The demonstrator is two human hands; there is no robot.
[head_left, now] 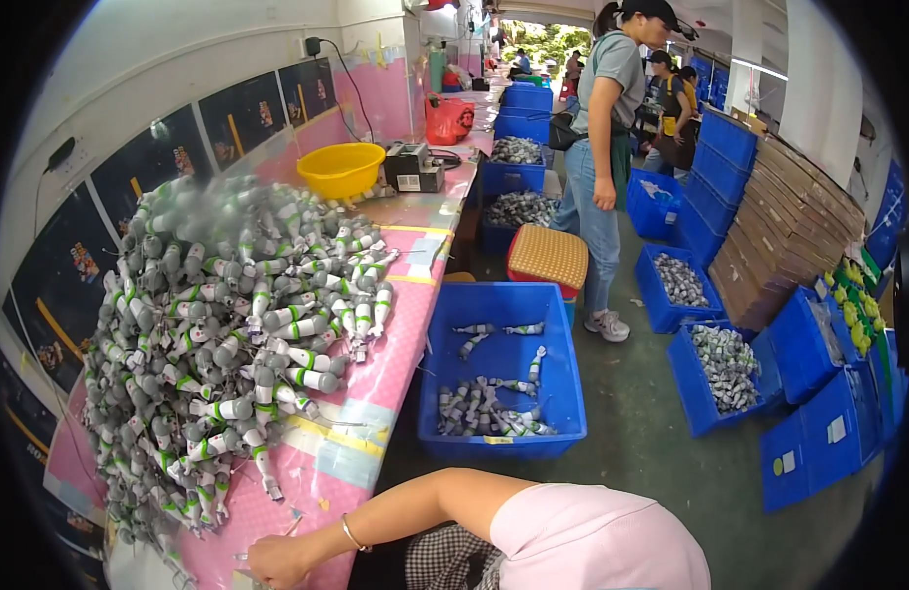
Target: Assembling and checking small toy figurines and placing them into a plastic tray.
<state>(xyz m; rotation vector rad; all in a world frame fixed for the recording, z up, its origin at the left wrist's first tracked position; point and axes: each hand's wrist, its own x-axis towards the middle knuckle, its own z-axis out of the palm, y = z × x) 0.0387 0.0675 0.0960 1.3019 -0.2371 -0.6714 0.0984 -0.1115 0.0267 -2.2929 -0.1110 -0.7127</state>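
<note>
My right hand (279, 561) is at the lower edge of the view, low over the pink-covered table (387, 366). Its fingers are curled together; a small pale thing shows beside them, too small to name. A bracelet circles the wrist, and the arm comes in from the right out of a pink sleeve. My left hand is out of view. Just beyond the right hand rises a big heap of grey and white toy arms (228, 324) with green bands, some trailing thin strands. One toy arm (264, 474) lies at the heap's near edge.
Right of the table stands a blue bin (562, 393) with several toy arms inside. Behind it is a stool (548, 258) with a woven top, and a person (600, 147) standing. A yellow basin (341, 171) and a grey box device (415, 167) sit farther along the table.
</note>
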